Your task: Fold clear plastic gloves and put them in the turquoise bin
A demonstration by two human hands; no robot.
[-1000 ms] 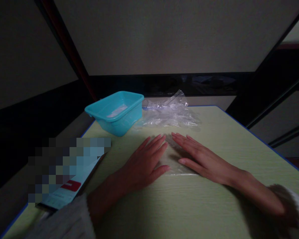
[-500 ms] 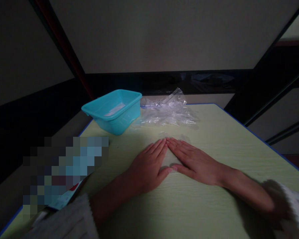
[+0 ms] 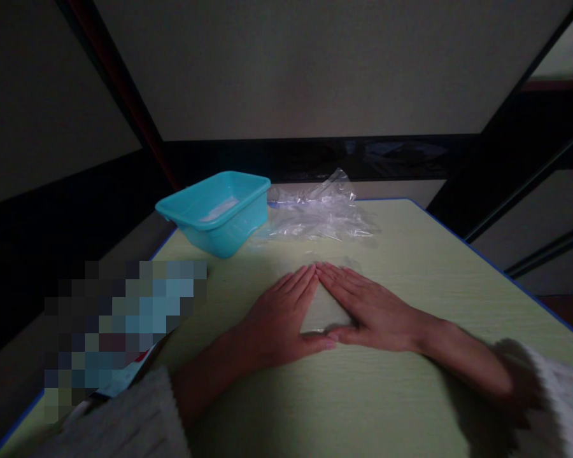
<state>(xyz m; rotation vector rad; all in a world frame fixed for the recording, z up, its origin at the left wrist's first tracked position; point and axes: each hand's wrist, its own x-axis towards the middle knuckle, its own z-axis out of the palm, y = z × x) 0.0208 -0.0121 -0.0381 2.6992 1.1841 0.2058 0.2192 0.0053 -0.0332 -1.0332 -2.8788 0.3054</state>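
Observation:
My left hand (image 3: 279, 318) and my right hand (image 3: 365, 308) lie flat on the pale green table (image 3: 401, 394), fingers stretched out. Fingertips and thumbs meet, forming a triangle. Between and under them rests a flat clear plastic bag (image 3: 321, 312), hard to make out in the dim light. Both hands press on it and hold nothing.
A turquoise plastic tub (image 3: 217, 213) stands at the table's far left. A pile of crumpled clear plastic bags (image 3: 319, 213) lies beside it at the far edge. A blurred-out flat item (image 3: 124, 331) lies near the left edge. Dark frames and panels surround the table.
Both hands slid toward me over the flat bag and drew together, so that fingertips and thumbs now touch. The bag looks smaller under them.

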